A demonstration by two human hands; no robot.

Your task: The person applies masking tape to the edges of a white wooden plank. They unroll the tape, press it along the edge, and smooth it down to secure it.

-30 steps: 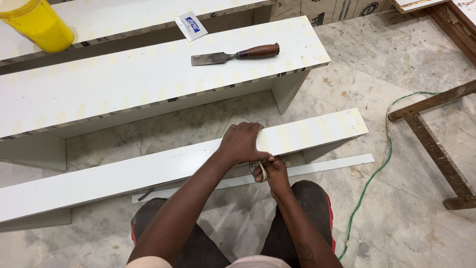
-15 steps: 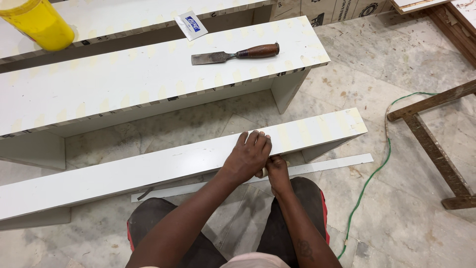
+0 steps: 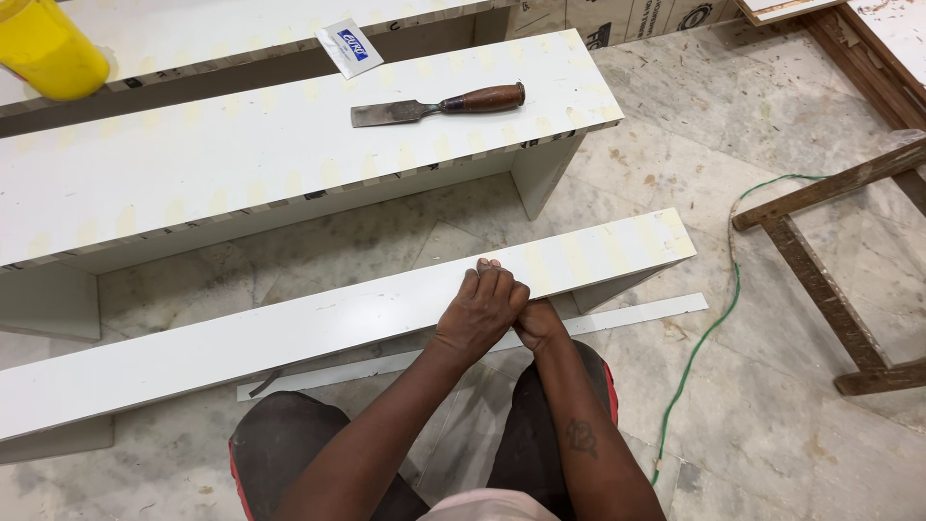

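Just below the middle of the frame, the person's left hand lies flat on the near edge of a long white laminated board that runs across the frame from the lower left to the right of centre, standing on the marble floor. Its fingers are pressed together and stretched over the board's top. The right hand sits just beside and partly under the left, at the board's near edge; whether its fingers grip anything cannot be told, since the left hand covers them. A thin white edging strip lies on the floor along the board's near side. In the upper part of the frame, a second white board carries a wooden-handled chisel. A yellow plastic bottle shows at the upper left, and a green cable trails across the floor at the right.
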